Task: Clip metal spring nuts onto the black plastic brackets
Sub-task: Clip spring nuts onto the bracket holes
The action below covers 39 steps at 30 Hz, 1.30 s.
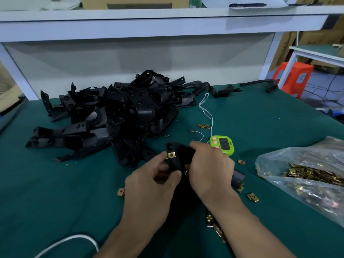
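Note:
Both hands hold one black plastic bracket (178, 155) just above the green table. My right hand (210, 168) grips its right side, fingers curled over the top. My left hand (154, 181) holds its lower left edge, with the thumb beside a brass spring nut (171, 155) that sits on the bracket's left flange. The bracket's far end (238, 178) sticks out below my right hand. A big pile of black brackets (111, 116) lies at the back left. Loose spring nuts (252, 197) lie scattered around my hands.
A clear plastic bag (305, 175) full of brass nuts lies at the right. A green timer (222, 145) stands behind my right hand, with a white string (204, 108) beyond it. A white cable (74, 241) curves at the near left. A white shelf frame (130, 27) rises behind.

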Tool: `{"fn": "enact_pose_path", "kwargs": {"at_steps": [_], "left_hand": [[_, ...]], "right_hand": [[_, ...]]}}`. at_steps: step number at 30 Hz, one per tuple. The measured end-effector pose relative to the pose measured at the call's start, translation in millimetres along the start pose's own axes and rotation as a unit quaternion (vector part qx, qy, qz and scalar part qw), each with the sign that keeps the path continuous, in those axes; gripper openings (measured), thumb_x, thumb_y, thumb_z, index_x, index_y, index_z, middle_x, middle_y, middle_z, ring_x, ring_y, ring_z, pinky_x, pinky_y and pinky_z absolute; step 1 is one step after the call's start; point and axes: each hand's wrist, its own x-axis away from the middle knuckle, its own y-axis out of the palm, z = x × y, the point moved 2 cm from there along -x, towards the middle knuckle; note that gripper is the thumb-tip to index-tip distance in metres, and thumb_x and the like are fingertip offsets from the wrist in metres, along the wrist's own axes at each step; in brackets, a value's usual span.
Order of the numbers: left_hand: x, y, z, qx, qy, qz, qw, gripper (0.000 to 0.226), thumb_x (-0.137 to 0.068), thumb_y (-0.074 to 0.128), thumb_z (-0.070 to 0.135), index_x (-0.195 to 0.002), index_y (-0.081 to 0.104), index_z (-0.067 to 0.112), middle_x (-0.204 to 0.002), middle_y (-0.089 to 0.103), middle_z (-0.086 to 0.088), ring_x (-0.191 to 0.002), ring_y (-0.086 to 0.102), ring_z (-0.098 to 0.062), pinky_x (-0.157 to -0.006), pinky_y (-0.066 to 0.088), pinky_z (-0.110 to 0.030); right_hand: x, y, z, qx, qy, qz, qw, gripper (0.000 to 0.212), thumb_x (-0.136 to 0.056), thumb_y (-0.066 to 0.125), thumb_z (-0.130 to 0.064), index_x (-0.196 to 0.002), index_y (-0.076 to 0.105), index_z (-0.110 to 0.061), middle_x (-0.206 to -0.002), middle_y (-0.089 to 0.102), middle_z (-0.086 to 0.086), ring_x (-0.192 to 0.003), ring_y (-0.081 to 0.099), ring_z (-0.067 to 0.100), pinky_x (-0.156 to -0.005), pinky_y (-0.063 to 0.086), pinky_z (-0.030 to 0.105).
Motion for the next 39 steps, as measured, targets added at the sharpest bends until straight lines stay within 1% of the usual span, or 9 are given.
{"fn": "enact_pose_path", "kwargs": {"at_steps": [6,11,13,20,23,26,32,35,39], "left_hand": [[3.8,2.0,-3.8,0.009,0.020,-0.022,1.000,0.083,-0.081,0.082,0.009,-0.091,0.052,0.085,-0.086,0.063,0.050,-0.089,0.063,0.022,-0.074,0.044,0.003],[-0.6,0.4,-5.1,0.051,0.040,-0.086,0.994,0.077,-0.089,0.060,-0.013,-0.134,0.060,0.050,-0.114,0.074,0.022,-0.110,0.068,0.001,-0.091,0.055,-0.018],[-0.1,2.2,7.8,0.042,0.045,-0.098,0.993,0.086,-0.090,0.052,-0.013,-0.137,0.051,0.059,-0.114,0.074,0.022,-0.104,0.068,0.005,-0.090,0.052,-0.014],[0.5,29.8,73.2,0.025,0.082,-0.180,0.980,0.056,-0.080,0.051,0.036,-0.122,0.045,0.072,-0.092,0.071,0.020,-0.073,0.062,0.003,-0.062,0.043,-0.013],[2.5,43.1,101.8,-0.004,0.100,-0.148,0.984,0.054,-0.085,0.058,0.034,-0.137,0.051,0.046,-0.085,0.071,0.018,-0.071,0.062,-0.002,-0.060,0.043,-0.013],[8.9,59.8,126.3,-0.022,0.123,-0.163,0.979,0.057,-0.090,0.066,0.024,-0.136,0.050,0.055,-0.088,0.073,0.023,-0.080,0.065,0.003,-0.079,0.052,-0.018],[46.0,134.5,155.2,0.109,0.128,-0.281,0.945,0.041,-0.086,0.072,0.000,-0.117,0.076,0.026,-0.101,0.073,0.031,-0.100,0.068,0.010,-0.083,0.050,-0.007],[80.1,183.7,174.1,0.084,0.138,-0.369,0.915,0.050,-0.086,0.070,0.004,-0.105,0.072,0.050,-0.094,0.074,0.031,-0.093,0.070,0.007,-0.077,0.053,-0.013],[131.4,246.2,193.0,0.026,0.176,-0.459,0.870,0.045,-0.085,0.063,0.028,-0.085,0.062,0.073,-0.086,0.073,0.030,-0.081,0.073,-0.006,-0.070,0.059,-0.028]], "right_hand": [[2.1,0.1,-0.6,0.001,-0.010,0.014,1.000,0.028,-0.075,0.056,-0.004,-0.069,0.036,-0.022,-0.057,0.042,-0.007,-0.053,0.037,0.019,-0.046,0.016,0.029],[0.0,-12.3,5.7,-0.045,0.032,-0.005,0.998,0.027,-0.078,0.063,-0.005,-0.083,0.052,-0.030,-0.060,0.040,-0.011,-0.063,0.046,0.024,-0.059,0.032,0.032],[-0.4,-23.8,2.7,-0.052,0.039,-0.010,0.998,0.025,-0.080,0.059,-0.008,-0.088,0.059,-0.032,-0.068,0.048,-0.009,-0.074,0.058,0.029,-0.061,0.033,0.032],[-1.3,-83.0,22.3,-0.050,0.126,-0.007,0.991,0.009,-0.087,0.053,-0.023,-0.082,0.060,-0.025,-0.078,0.064,0.001,-0.082,0.063,0.035,-0.064,0.038,0.034],[15.0,-116.6,41.9,-0.111,0.114,-0.010,0.987,0.011,-0.083,0.056,-0.015,-0.075,0.052,-0.022,-0.064,0.055,-0.006,-0.063,0.055,0.021,-0.053,0.039,0.032],[44.8,-154.3,76.6,-0.207,0.116,-0.026,0.971,0.015,-0.077,0.068,-0.018,-0.081,0.056,-0.026,-0.065,0.061,-0.010,-0.056,0.054,-0.001,-0.047,0.039,0.013],[130.4,-210.7,157.7,-0.442,0.204,-0.059,0.871,0.031,-0.082,0.064,-0.003,-0.102,0.074,-0.024,-0.088,0.075,0.004,-0.077,0.066,0.012,-0.073,0.048,0.027],[174.9,-217.6,199.6,-0.500,0.300,-0.002,0.813,0.021,-0.081,0.063,0.000,-0.093,0.076,-0.012,-0.092,0.073,0.022,-0.076,0.068,0.022,-0.073,0.049,0.033],[225.9,-215.2,254.1,-0.451,0.442,0.109,0.768,0.013,-0.082,0.064,0.002,-0.077,0.073,-0.005,-0.063,0.059,0.008,-0.055,0.054,0.016,-0.059,0.037,0.027]]}}
